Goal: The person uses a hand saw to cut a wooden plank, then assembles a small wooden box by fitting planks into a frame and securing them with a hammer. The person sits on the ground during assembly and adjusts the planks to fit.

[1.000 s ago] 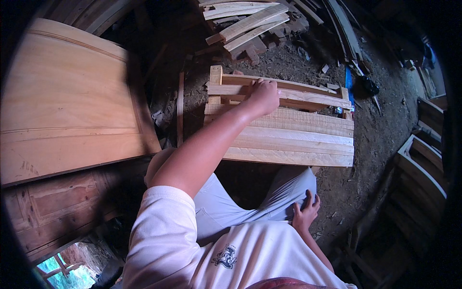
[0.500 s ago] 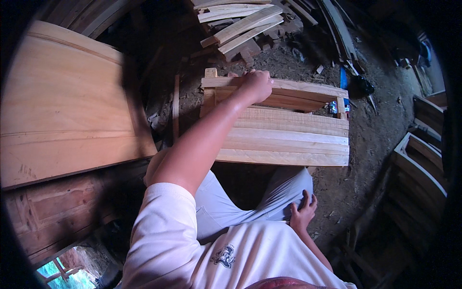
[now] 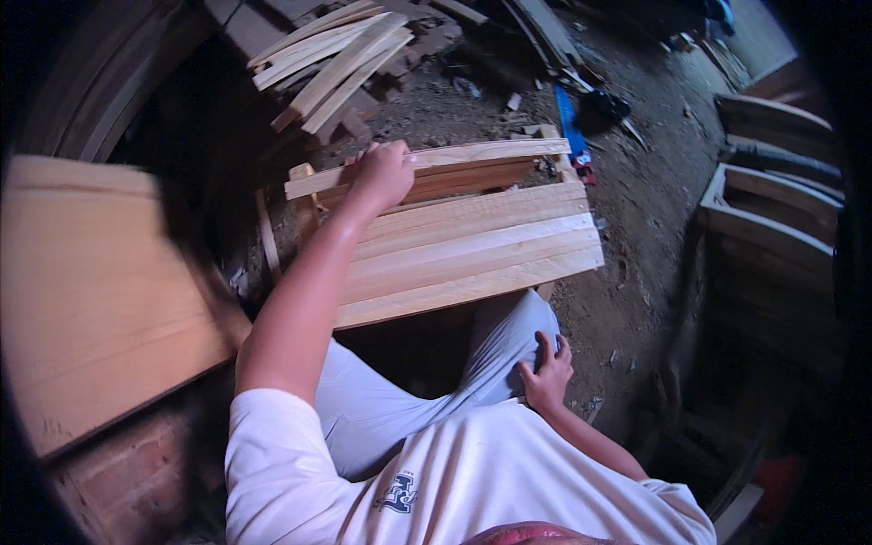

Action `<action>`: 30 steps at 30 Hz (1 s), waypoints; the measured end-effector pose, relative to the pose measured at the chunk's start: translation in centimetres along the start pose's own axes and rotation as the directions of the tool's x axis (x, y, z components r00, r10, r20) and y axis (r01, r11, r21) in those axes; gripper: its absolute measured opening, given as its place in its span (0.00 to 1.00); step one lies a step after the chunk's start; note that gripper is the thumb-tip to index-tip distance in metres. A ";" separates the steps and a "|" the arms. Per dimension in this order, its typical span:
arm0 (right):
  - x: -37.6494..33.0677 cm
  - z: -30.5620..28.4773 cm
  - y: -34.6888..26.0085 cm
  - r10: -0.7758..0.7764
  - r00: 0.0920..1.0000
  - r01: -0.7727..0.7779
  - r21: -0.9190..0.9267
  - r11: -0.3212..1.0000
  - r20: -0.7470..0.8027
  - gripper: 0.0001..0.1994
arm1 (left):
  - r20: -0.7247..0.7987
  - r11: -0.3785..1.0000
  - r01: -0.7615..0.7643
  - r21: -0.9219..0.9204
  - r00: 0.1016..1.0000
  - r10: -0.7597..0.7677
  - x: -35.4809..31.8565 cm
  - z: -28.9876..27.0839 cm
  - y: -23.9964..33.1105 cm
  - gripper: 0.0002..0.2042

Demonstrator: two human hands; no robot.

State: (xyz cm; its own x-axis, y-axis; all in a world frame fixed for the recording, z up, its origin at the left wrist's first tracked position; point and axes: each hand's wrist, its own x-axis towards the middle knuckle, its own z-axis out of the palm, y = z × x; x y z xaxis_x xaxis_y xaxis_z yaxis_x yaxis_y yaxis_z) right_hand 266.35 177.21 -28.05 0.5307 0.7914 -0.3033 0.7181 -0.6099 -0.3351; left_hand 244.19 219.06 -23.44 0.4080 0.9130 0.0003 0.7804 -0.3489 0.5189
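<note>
My left hand (image 3: 385, 173) is closed around a pale wooden slat (image 3: 481, 156), left of its middle. The slat lies across the far side of a low wooden frame, near its upright posts (image 3: 563, 168). Nearer to me, several flat boards (image 3: 472, 241) lie side by side across the same frame, forming a slatted surface. Between the slat and these boards is a gap with more wood inside. My right hand (image 3: 547, 374) rests on my right knee, fingers apart, holding nothing. The fingertips of my left hand are partly hidden behind the slat.
A large plywood panel (image 3: 100, 291) stands at my left. Beyond the frame lies a pile of curved wooden pieces (image 3: 341, 68) on the dirt floor (image 3: 627, 218). Dark long boards (image 3: 540, 32) lie farther off. Curved wooden frames (image 3: 772, 218) stand at the right.
The view has turned, so everything sits tilted and farther left. The slat's right end has come nearer to me against its post, my left hand still gripping it. My right hand stays on the knee.
</note>
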 end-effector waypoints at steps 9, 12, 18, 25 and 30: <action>-0.2 0.2 0.5 -0.012 1.000 0.013 0.011 1.000 -0.002 0.40 | 0.106 0.992 0.007 -0.129 0.994 0.006 -3.1 1.2 1.6 0.15; -0.3 0.5 0.9 -0.017 1.000 0.017 0.006 1.000 -0.014 0.39 | 0.045 0.995 -0.053 -0.087 0.997 0.057 -4.0 1.5 1.2 0.14; -0.4 0.4 0.9 -0.010 1.000 0.011 0.014 1.000 -0.012 0.39 | 0.058 0.993 -0.071 -0.096 0.995 0.077 -4.4 1.4 0.5 0.14; -0.5 0.2 1.1 -0.001 1.000 0.002 0.035 0.999 -0.022 0.39 | 0.184 0.995 -0.009 -0.101 0.983 0.028 -4.6 1.0 1.0 0.15; -0.6 0.2 0.9 -0.008 1.000 0.008 0.017 1.000 -0.024 0.40 | 0.150 0.998 -0.030 -0.056 0.988 0.038 -4.8 1.3 0.4 0.16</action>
State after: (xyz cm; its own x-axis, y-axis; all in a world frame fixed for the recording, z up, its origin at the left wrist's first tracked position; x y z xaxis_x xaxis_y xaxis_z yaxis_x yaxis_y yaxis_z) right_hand 266.62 176.18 -28.37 0.5357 0.7968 -0.2796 0.7145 -0.6042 -0.3527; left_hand 243.17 214.29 -24.35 0.5042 0.8568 -0.1083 0.7400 -0.3640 0.5655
